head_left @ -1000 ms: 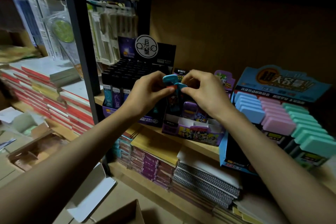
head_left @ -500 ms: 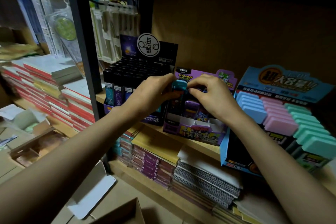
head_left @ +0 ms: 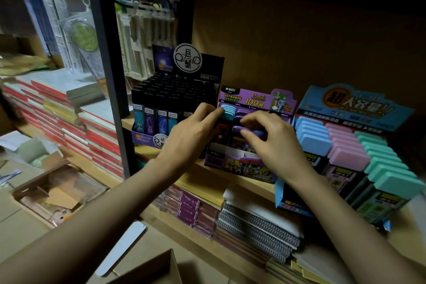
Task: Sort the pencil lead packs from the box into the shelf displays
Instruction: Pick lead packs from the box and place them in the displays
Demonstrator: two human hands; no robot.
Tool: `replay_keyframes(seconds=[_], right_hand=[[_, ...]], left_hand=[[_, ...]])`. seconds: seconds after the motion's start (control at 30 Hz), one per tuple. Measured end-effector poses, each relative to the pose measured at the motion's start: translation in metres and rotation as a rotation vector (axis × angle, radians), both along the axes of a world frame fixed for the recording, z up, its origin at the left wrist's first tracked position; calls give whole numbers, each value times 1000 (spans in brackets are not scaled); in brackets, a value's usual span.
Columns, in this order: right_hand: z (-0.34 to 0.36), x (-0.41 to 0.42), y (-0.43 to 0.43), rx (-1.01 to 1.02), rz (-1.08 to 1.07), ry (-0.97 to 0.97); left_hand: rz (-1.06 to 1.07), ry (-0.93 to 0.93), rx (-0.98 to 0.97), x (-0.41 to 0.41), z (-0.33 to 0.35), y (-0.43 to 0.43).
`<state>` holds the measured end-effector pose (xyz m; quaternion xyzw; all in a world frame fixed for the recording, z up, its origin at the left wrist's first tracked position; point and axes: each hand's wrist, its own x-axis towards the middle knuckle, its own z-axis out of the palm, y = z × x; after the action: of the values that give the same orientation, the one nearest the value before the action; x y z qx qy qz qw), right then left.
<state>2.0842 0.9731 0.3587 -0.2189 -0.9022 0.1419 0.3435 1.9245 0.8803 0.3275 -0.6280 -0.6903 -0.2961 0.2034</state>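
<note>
Dim, murky light (deep shadow up top), wide-angle bending and blur at the edges.

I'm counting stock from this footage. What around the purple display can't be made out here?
Head view:
- Pack count in the purple display: left hand and right hand cover its middle rows.
- Whether the hands pinch the packs or merely touch them: the contact is hidden beneath them.
- Cardboard box contents: cut off by the bottom edge.
- Labels in the black display: too small and dim.
</note>
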Motion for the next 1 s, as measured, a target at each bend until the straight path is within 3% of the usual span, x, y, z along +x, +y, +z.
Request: replay_keyframes(seconds=[0.2, 0.47, 0.67, 0.8, 0.9, 1.0], right_hand=[[0, -15, 13, 260, -193, 4], [2, -16, 20, 319, -158, -93], [12, 2, 11, 222, -47, -189], [14, 16, -14, 247, 30, -140], [8, 22, -46, 164, 123, -111], [-14, 21, -84, 26, 270, -216]], left_hand=[[19, -39, -20, 5, -6, -3], [45, -100, -170, 10, 1, 0], [74, -87, -180, 19, 3, -35], [30, -31, -208, 20, -9, -82], [-11, -110, -276, 21, -36, -121], [0, -233, -384, 23, -85, -160]])
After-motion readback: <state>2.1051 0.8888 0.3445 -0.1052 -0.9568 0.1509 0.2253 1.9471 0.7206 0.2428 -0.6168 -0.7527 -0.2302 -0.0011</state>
